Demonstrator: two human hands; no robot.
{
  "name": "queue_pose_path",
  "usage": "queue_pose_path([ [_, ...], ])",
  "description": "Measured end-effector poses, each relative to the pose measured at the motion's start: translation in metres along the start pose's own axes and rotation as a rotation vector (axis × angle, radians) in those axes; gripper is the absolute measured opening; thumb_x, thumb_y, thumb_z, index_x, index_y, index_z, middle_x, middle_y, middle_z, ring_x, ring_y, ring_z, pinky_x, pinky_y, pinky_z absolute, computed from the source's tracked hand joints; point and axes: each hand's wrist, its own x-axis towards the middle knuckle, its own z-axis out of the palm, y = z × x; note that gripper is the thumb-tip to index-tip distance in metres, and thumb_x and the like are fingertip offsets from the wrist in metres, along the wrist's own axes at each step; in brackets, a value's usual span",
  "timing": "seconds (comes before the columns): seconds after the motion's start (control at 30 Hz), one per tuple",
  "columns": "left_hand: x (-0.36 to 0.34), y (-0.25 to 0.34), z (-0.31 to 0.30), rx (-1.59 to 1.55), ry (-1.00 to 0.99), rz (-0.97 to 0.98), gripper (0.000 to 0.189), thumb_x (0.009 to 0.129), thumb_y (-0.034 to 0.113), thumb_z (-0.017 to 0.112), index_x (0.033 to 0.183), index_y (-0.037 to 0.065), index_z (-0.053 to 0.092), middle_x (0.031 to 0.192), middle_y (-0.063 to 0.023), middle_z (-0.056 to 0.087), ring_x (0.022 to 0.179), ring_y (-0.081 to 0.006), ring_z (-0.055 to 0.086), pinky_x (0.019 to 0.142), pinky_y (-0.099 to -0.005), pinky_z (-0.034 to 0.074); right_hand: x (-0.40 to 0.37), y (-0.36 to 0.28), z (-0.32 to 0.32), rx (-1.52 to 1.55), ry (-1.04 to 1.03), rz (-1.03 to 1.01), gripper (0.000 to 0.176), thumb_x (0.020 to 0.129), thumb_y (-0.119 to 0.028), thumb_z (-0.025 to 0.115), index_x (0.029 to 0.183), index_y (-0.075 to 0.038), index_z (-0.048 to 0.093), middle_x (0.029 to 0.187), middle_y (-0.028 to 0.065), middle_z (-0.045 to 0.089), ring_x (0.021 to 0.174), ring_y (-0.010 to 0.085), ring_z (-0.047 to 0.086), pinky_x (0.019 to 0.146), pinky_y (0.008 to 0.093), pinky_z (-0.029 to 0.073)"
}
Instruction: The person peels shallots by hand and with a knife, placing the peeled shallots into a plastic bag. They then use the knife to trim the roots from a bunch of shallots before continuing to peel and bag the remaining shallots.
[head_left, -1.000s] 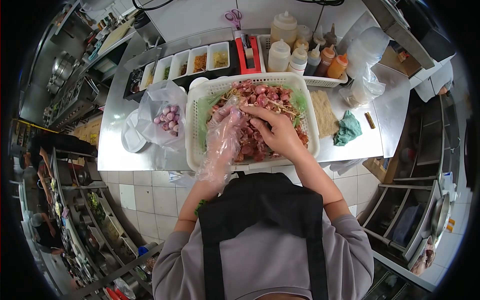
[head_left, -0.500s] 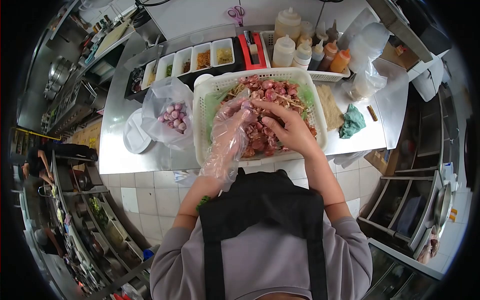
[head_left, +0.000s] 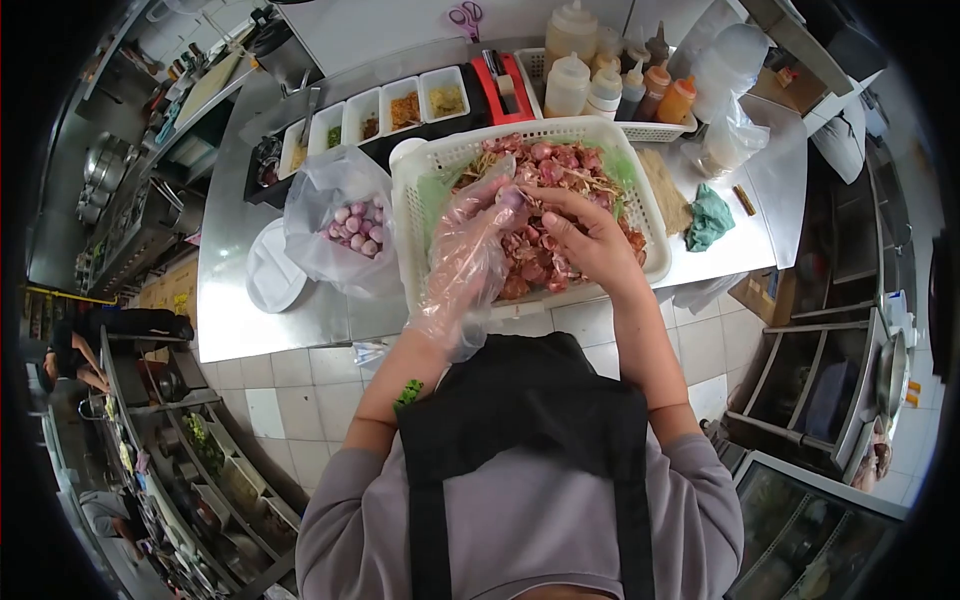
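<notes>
Over a white perforated basket (head_left: 408, 215), my left hand (head_left: 465, 235) in a clear plastic glove is closed on a small purple shallot (head_left: 509, 197). The bare fingers of my right hand (head_left: 590, 240) are drawn together at the shallot's right side, touching its skin. Beneath both hands lies a heap of reddish shallots and loose skins (head_left: 540, 270) on a green plastic liner. Left of the basket, an open clear plastic bag (head_left: 310, 215) holds several peeled shallots (head_left: 355, 228).
Small white trays of chopped ingredients (head_left: 404, 108), a red holder (head_left: 500, 85) and squeeze bottles (head_left: 603, 92) line the back. To the right are a green cloth (head_left: 709, 217) and a brown cloth (head_left: 663, 190). A white lid (head_left: 272, 270) lies left. Two people are far left.
The shallot now shows more clearly between my hands, which have shifted slightly right. The view has also moved a little, and the basket appears slightly farther right and tilted.
</notes>
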Motion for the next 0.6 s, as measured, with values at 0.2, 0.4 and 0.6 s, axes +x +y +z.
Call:
queue_pose_path([
  [0.2,0.010,-0.008,0.003,-0.034,-0.085,0.010,0.038,0.082,0.013,0.067,0.115,-0.002,0.055,0.103,-0.0076,0.061,0.089,-0.0141,0.060,0.081,-0.0276,0.051,0.012,0.002,-0.018,-0.013,-0.025,-0.040,0.030,0.091,-0.009,0.054,0.121,-0.005,0.057,0.119,0.0038,0.059,0.109,0.0124,0.052,0.095,0.0263,0.038],
  [0.4,0.021,0.001,0.033,-0.038,-0.074,-0.004,0.040,0.083,0.010,0.065,0.118,-0.003,0.052,0.104,-0.0099,0.061,0.088,-0.0180,0.063,0.079,-0.0288,0.054,0.029,0.008,-0.043,-0.066,0.106,-0.015,0.029,0.091,-0.008,0.055,0.119,-0.010,0.060,0.109,0.0033,0.060,0.100,0.0104,0.051,0.090,0.0236,0.039],
  [0.6,0.041,-0.014,0.037,0.059,-0.034,0.025,0.037,0.084,0.014,0.067,0.116,-0.002,0.054,0.107,-0.0094,0.060,0.095,-0.0196,0.062,0.089,-0.0277,0.051,0.036,0.013,-0.056,-0.193,0.111,-0.094,0.031,0.091,-0.010,0.055,0.122,-0.008,0.058,0.105,0.0019,0.060,0.094,0.0097,0.051,0.087,0.0225,0.039],
])
